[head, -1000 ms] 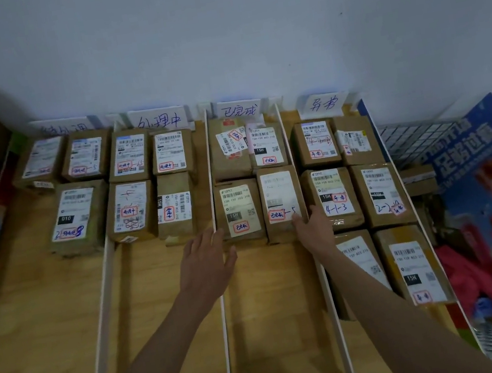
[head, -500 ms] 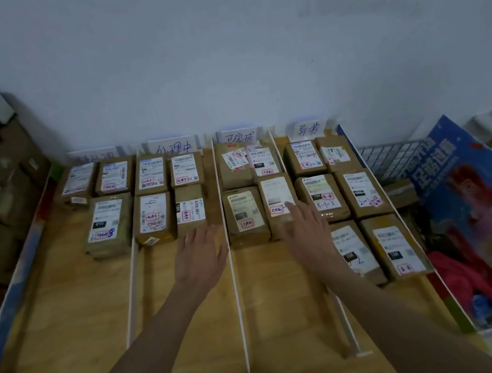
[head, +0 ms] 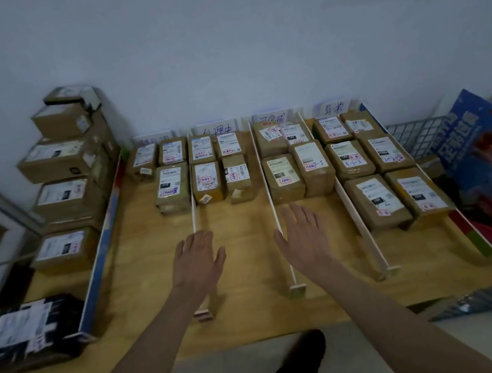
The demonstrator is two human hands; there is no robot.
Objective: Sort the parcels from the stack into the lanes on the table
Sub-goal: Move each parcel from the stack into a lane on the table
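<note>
Matt brown cardboard parcels (head: pixel 282 177) with white paper labels sit on a smooth, pale wooden table (head: pixel 249 251); glossy printed poster (head: pixel 489 152), wire-mesh metal basket (head: pixel 415 135).

Wooden tabletop (head: pixel 259 314) split into lanes

White divider strips (head: pixel 266 189) run front to back; brown labelled parcels (head: pixel 282 177) lie in rows at the far end of each lane, below handwritten paper signs (head: pixel 272 118). A black parcel (head: pixel 31 333) lies at the left edge.
</note>
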